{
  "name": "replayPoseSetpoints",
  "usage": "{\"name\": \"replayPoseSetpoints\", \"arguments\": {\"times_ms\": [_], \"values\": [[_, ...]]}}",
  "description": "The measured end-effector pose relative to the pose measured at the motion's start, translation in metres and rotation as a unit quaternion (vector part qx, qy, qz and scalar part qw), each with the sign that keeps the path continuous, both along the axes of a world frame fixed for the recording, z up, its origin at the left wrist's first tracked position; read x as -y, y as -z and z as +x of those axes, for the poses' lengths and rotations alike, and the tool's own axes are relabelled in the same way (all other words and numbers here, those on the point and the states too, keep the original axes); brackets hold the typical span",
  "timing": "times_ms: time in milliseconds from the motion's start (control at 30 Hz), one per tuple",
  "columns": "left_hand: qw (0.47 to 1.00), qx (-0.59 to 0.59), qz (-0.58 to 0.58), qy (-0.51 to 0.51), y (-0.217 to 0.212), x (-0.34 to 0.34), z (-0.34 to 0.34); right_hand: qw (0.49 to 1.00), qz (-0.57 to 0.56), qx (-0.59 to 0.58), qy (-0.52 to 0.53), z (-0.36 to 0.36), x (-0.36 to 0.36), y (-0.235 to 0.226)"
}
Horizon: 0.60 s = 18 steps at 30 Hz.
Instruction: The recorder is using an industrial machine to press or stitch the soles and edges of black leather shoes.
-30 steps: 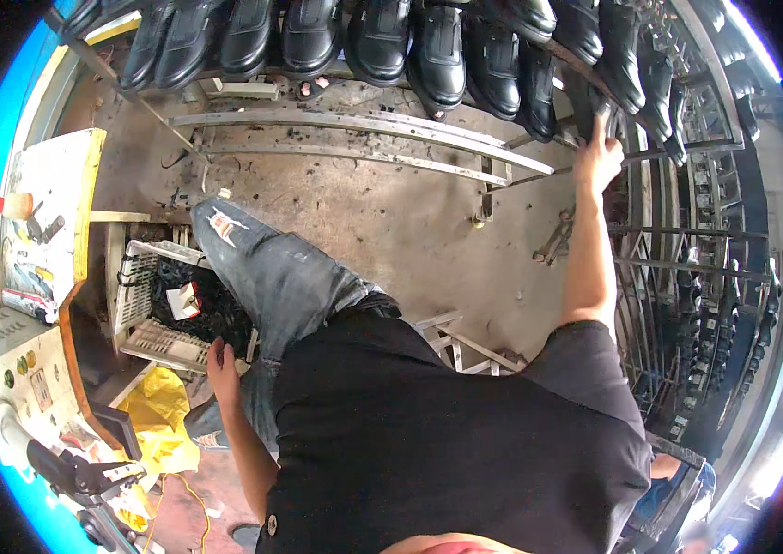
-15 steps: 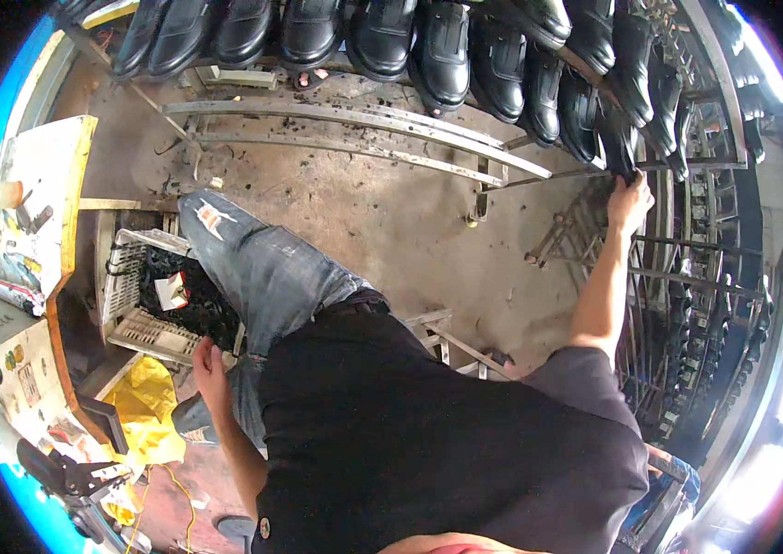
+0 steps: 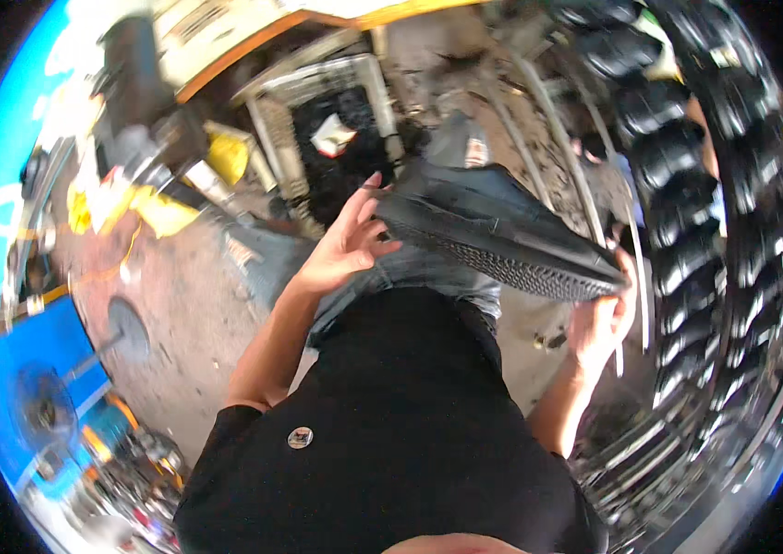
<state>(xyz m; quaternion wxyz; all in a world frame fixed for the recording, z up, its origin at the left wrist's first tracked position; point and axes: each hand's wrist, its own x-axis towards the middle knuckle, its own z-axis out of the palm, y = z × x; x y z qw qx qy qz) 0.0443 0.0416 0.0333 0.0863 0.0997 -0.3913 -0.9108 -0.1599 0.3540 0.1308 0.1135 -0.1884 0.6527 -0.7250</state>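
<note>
A black shoe (image 3: 502, 235) is held up to the lower right of the crate (image 3: 380, 97), its far end pinched in the right hand (image 3: 602, 312). Just below the crate, the left hand (image 3: 345, 245) has fingers half spread, contact unclear.

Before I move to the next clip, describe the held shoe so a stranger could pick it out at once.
Start from the black shirt, low in the middle. Just above it, a black shoe lies between the left hand and the right hand, which grips its right end. Unlike the shoes lined up at right, it is alone, its textured sole showing.
</note>
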Motion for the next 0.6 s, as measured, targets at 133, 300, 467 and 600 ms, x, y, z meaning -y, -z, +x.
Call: {"name": "replayPoseSetpoints", "arguments": {"times_ms": [133,300,467,600], "values": [[0.977,-0.035,-0.001,-0.208,-0.027,0.019,0.042,0.970,-0.150,0.120,-0.150,-0.018,0.108,0.031],[0.937,0.034,-0.077,-0.339,-0.048,0.020,0.078,0.928,-0.104,0.224,-0.279,-0.049,0.146,0.064],[0.928,0.027,-0.118,-0.353,-0.067,0.020,0.061,0.950,-0.077,0.099,-0.286,-0.079,0.169,0.046],[0.930,0.012,-0.067,-0.362,-0.057,0.014,0.055,0.958,-0.061,0.006,-0.279,-0.097,0.176,0.013]]}}
